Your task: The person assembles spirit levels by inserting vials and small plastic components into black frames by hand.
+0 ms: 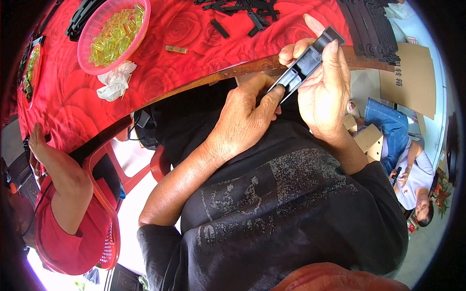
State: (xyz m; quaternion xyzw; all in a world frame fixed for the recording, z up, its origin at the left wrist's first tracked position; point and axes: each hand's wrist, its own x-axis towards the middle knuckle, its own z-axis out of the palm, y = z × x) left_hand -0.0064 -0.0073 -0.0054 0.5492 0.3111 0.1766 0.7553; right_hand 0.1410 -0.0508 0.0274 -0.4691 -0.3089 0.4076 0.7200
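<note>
A long black plastic housing (306,63), hollow along the side that shows, is held slantwise between my two hands just beyond the table edge. My left hand (247,109) grips its lower end, the thumb pressed into the hollow. Around the upper end closes my right hand (323,87), with the thumb on one side and the fingers on the other. Whether a small part sits under my left thumb I cannot make out.
On the red rose-patterned tablecloth (194,39) stand a pink basket (82,53) of yellow-green clear pieces, a crumpled tissue (116,80), a single clear piece (176,49), loose black parts (255,19) and stacked black strips (371,31). A person in red (73,228) sits left; another (412,169) sits right, near cardboard (407,77).
</note>
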